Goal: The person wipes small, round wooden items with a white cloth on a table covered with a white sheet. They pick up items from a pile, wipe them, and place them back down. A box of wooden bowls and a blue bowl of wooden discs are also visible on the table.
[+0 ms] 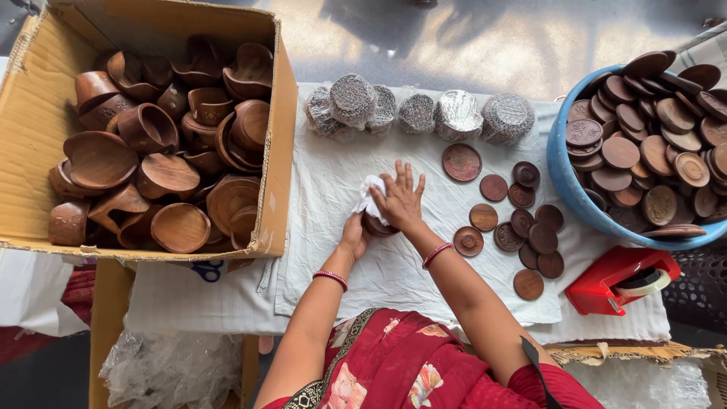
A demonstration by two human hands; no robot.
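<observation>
- Two hands meet at the centre of the frame over a small round wooden piece (376, 224) that sits on the white cloth (326, 189) covering the table.
- Left hand (354, 236) cups the piece from below and grips it; right hand (398, 198) lies on top with fingers spread flat, pressing a white tissue sheet (369, 194) against it.
- Step in hand, as I judge it: wrapping the piece in the sheet, early on, since most of the sheet bunches loose at the upper left of the piece.
- Next move calls for folding the loose sheet round while the lower hand keeps the piece steady.
- Being round, the piece has no clear long axis; whether its flat face points up I cannot tell, as the hands hide it.
- Loose wooden lids (522, 227) lie right of centre, wrapped bundles (416, 113) above, a cardboard box (23, 136) of wooden cups at upper left.
</observation>
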